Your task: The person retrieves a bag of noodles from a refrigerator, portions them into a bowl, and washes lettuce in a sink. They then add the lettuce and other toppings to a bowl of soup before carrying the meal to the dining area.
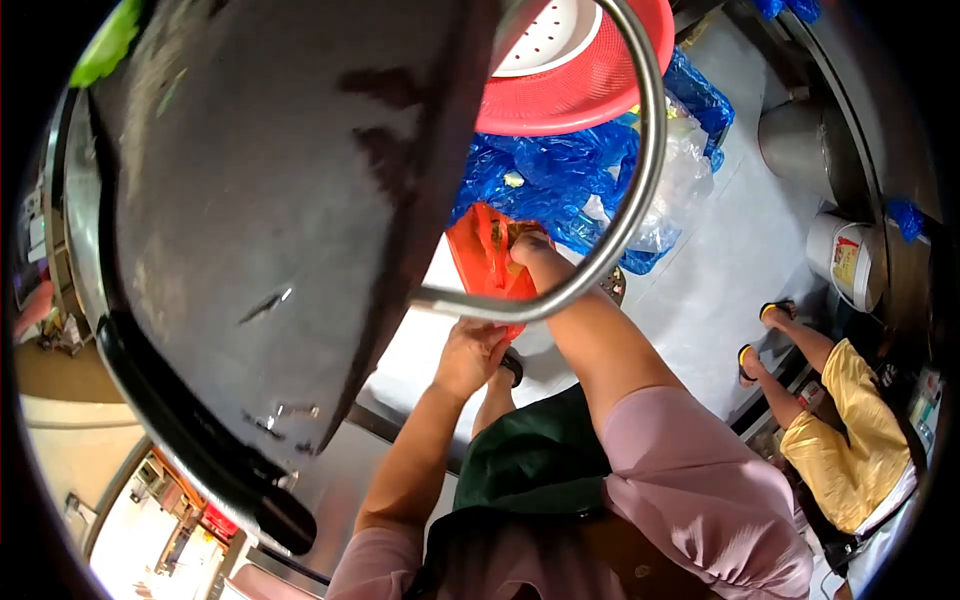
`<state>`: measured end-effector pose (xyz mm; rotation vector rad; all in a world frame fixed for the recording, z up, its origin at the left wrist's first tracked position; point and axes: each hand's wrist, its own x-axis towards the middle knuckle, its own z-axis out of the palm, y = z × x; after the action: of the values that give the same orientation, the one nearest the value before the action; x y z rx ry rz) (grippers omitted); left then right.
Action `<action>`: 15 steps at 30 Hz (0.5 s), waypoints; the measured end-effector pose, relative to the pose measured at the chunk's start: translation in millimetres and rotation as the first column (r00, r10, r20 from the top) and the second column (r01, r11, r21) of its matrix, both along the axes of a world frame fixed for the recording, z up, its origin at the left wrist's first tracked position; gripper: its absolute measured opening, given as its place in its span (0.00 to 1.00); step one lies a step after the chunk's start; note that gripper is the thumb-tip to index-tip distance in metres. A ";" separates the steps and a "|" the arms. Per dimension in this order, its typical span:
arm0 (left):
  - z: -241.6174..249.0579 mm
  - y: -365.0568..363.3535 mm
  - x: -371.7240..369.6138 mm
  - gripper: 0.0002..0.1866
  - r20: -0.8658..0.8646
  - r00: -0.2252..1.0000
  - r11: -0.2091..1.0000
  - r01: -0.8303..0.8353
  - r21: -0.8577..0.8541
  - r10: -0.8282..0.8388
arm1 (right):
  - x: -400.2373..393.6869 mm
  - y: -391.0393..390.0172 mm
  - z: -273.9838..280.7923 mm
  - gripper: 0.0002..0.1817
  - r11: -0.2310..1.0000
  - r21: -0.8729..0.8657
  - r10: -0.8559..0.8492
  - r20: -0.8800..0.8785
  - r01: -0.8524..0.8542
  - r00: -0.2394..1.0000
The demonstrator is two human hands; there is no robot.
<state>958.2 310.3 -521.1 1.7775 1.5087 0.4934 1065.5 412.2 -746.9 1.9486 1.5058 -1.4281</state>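
Observation:
My left hand (472, 358) is closed on the lower edge of a red plastic bag (480, 255), its fingers pinching the film. At the bag's mouth my right hand (530, 246) reaches in, with its fingers hidden inside the bag. Something brownish shows in the mouth near that hand, too small to name. Just beyond the bag lies crumpled blue plastic sheeting (550, 170). A curved metal bar (640, 190) crosses the view in front of my right forearm.
A dark worktop (250, 200) with a black-handled tool (210, 440) fills the left. Beyond the bag stand a red basket (570, 105) and white perforated colander (550, 40). Buckets (845, 260) stand at the right. Another person in yellow shorts (850, 440) is at the lower right.

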 end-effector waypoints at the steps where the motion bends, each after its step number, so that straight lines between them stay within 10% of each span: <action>1: -10.9 -10.8 0.3 0.09 0.003 0.998 0.997 -0.061 -0.045 0.062 | -2.0 -6.1 -7.1 0.16 0.999 -0.022 -0.030 0.024 0.030 0.999; 6: -17.3 -16.5 21.7 0.06 0.263 0.924 0.957 -0.246 -0.150 0.279 | 0.2 -37.0 -25.2 0.15 0.984 -0.093 -0.142 0.077 0.149 0.987; 8: -19.1 -23.4 32.6 0.04 0.266 0.677 0.683 -0.475 -0.554 0.686 | 3.8 -43.6 -29.2 0.15 0.977 -0.125 -0.166 0.064 0.173 0.984; 10: -18.3 -24.2 40.3 0.04 0.441 0.553 0.706 -0.516 -0.485 0.707 | 6.3 -51.7 -33.1 0.15 0.970 -0.155 -0.180 0.051 0.186 0.982; 11: -27.9 -31.2 41.4 0.04 0.246 0.548 0.571 -0.565 -0.595 0.799 | 6.3 -54.1 -33.1 0.14 0.968 -0.169 -0.180 0.048 0.186 0.982; 14: -68.6 -57.3 28.8 0.01 0.447 -0.141 0.394 -0.294 -0.871 0.883 | 3.6 -52.2 -26.4 0.17 0.968 -0.227 -0.097 0.070 0.110 0.993; 15: -54.0 -33.6 35.7 0.05 0.265 -0.288 0.170 -0.317 -0.933 0.920 | -2.8 -86.4 -105.0 0.17 0.918 -0.137 -0.385 -0.094 0.371 0.918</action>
<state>993.8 276.7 -575.2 -0.4244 1.3095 1.2503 1062.6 325.8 -851.9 2.1999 1.0935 -1.7731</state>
